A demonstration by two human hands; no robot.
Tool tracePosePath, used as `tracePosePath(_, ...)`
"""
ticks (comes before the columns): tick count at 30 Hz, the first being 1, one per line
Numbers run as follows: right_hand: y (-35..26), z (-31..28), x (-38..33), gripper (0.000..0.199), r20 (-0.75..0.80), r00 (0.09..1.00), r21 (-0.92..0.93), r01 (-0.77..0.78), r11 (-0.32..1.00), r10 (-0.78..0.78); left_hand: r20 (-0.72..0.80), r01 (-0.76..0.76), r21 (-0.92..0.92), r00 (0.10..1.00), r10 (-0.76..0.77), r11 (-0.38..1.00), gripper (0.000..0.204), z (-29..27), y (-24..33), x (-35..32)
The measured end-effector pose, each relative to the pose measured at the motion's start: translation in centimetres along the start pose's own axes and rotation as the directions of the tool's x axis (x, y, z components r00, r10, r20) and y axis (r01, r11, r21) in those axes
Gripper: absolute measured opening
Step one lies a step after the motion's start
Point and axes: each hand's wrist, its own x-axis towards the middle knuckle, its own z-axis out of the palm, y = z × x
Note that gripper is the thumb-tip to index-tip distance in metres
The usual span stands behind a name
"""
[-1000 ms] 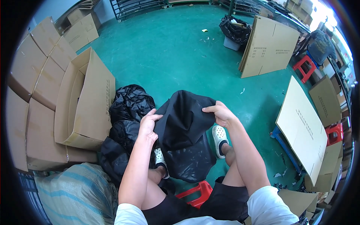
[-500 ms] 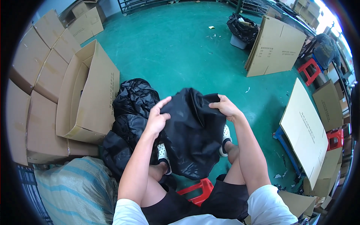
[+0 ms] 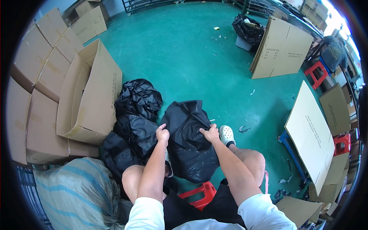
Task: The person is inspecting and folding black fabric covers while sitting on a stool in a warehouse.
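The black plastic bag [image 3: 188, 142] stands on the green floor [image 3: 191, 57] between your knees; your left hand [image 3: 162, 134] and right hand [image 3: 210, 133] each pinch its upper edge. 3 more black bags [image 3: 134, 122] lie just left, beside an open cardboard box [image 3: 90, 96].

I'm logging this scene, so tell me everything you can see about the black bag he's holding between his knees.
The black bag looks like thin, glossy, wrinkled plastic, stuffed full and rounded. It stands on the green floor between the person's legs, above a red stool. The left hand and right hand grip its upper sides, bunching the film. Similar black bags lie beside it on the left.
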Motion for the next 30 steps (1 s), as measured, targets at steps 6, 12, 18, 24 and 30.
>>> tracePosePath(6,2.0,-1.9,-0.4,0.056,-0.092,0.995,0.165,-0.035,0.986,0.051,-0.182,0.027,-0.029,0.983,-0.032,0.999,0.089,1.5,4.7,-6.6)
tracePosePath(12,6.9,-1.8,2.9,0.049,0.134,0.976,0.428,-0.214,0.878,0.172,-0.259,0.353,0.017,0.905,-0.337,0.935,0.093,5.5,4.7,-10.7)
tracePosePath(18,6.1,-0.2,-5.3,0.050,0.231,0.961,0.399,-0.236,0.886,0.152,0.289,0.529,-0.237,0.839,-0.460,0.815,0.057,5.0,-2.1,-15.1)
tracePosePath(24,8.5,1.8,-8.6,0.050,0.153,0.972,0.478,-0.233,0.847,0.181,0.251,0.434,-0.500,0.901,-0.354,0.749,0.038,4.1,-5.6,-17.4)
tracePosePath(30,8.8,0.7,-10.9,0.037,0.593,0.804,0.795,-0.593,0.123,0.042,0.306,0.480,-0.787,0.849,-0.431,0.388,0.037,1.2,-9.6,-20.4)
